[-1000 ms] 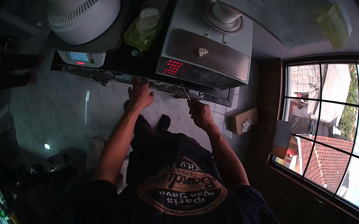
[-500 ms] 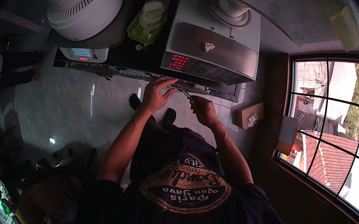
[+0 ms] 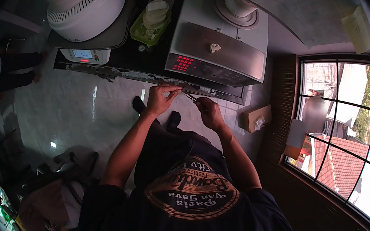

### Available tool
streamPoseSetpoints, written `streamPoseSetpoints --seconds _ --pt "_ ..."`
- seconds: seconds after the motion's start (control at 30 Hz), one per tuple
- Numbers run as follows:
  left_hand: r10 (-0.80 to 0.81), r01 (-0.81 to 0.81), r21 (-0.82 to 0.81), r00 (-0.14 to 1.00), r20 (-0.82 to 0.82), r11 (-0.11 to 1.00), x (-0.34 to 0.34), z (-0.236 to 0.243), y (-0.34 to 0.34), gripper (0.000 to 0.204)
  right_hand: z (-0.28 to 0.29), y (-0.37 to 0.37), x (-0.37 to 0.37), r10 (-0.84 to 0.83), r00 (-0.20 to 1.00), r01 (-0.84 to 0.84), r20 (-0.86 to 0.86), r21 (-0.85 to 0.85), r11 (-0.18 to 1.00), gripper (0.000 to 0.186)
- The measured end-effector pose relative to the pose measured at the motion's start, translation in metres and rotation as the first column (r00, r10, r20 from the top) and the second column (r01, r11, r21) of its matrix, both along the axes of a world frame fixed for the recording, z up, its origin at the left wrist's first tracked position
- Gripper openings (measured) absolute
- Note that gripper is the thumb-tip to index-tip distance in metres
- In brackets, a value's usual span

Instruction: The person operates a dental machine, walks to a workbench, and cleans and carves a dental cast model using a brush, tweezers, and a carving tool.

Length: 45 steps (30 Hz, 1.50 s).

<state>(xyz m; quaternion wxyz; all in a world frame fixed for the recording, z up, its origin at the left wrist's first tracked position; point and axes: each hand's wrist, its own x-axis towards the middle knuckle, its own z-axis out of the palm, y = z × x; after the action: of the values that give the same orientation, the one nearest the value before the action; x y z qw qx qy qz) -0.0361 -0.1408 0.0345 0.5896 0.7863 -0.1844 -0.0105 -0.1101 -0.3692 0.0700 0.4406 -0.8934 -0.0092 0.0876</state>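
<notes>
The big grey box-shaped machine with a red keypad [image 3: 217, 57] stands on the dark bench [image 3: 122, 64], and beside it stands the round white ribbed appliance [image 3: 85, 4]; between them lies a green tray with pale lumps [image 3: 150, 23]. A barred window [image 3: 347, 131] is at the right, and a small cardboard box [image 3: 258, 119] rests on the white tiled floor [image 3: 70, 110].

Just in front of the bench edge, the person holds a thin metal tool like tweezers [image 3: 188, 96] between both hands. The left hand [image 3: 159, 99] pinches its one end with the fingertips closed together; the right hand [image 3: 210, 113] is curled around the other end. Whether something tiny sits at the tip, one cannot tell.

It seems fine work, so it is probably best to keep both wrists steady and close together. The bench edge is very near to the knuckles and may hinder them
</notes>
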Motion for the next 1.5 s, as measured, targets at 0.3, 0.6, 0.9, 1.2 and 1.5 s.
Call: streamPoseSetpoints --seconds 0.3,0.6,0.9,1.2,1.5 --pt "0.216 -0.169 0.155 0.906 -0.365 0.973 -0.008 -0.034 0.019 0.021 -0.015 -0.011 -0.008 -0.109 0.992 0.103 -0.056 -0.097 0.99 0.026" --pt "0.272 -0.145 0.377 0.911 -0.309 0.915 -0.018 -0.057 0.026 0.023 -0.025 -0.018 -0.02 -0.221 0.97 0.192 -0.102 -0.235 0.953 0.034" --pt "0.337 -0.19 0.385 0.869 -0.362 0.903 -0.013 -0.064 0.04 0.031 -0.036 -0.026 -0.023 -0.283 0.953 0.239 -0.105 -0.311 0.92 0.036" --pt "0.361 -0.221 0.397 0.875 -0.322 0.891 -0.001 -0.058 0.051 0.024 -0.036 -0.019 -0.02 -0.336 0.932 0.285 -0.135 -0.297 0.911 0.035" --pt "0.191 -0.257 0.667 0.966 0.171 0.7 0.028 -0.059 0.052 0.064 -0.038 0.008 0.001 -0.294 0.941 0.227 -0.167 -0.333 0.915 0.03"
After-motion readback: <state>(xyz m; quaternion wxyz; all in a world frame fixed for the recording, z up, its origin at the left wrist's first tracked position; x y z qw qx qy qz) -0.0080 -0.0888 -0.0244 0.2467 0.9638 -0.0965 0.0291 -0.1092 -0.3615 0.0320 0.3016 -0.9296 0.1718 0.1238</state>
